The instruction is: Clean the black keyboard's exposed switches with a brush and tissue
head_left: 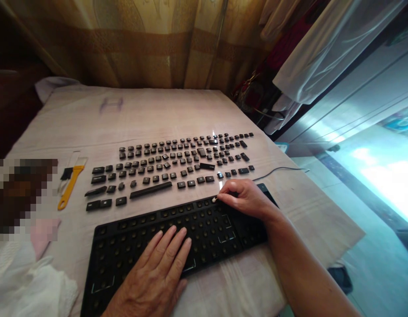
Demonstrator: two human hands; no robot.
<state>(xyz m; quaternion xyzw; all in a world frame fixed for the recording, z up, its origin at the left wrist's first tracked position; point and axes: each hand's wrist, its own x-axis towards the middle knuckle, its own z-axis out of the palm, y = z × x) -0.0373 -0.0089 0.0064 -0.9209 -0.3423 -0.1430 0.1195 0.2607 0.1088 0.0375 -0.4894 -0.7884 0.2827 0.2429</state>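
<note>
A black keyboard [204,251] with its keycaps taken off lies slantwise on the cloth-covered surface. My left hand [156,266] rests flat on its near left part, fingers stretched out. Near the keyboard's far edge, right of the middle, my right hand [245,196] pinches a cotton swab [214,200]. The swab's white tip is down at the upper row of key sockets; most of its stick is hidden by my fingers. Beyond the keyboard, the loose black keycaps [156,178] are laid out in rows, with the long space bar [151,190] in the nearest row.
Left of the keycaps lies a tool with a yellow handle [70,189]. White cloth [42,281] is bunched at the lower left. A dark cable [279,168] runs off the right edge. A curtain [141,44] hangs behind, and garments [309,57] hang at the right.
</note>
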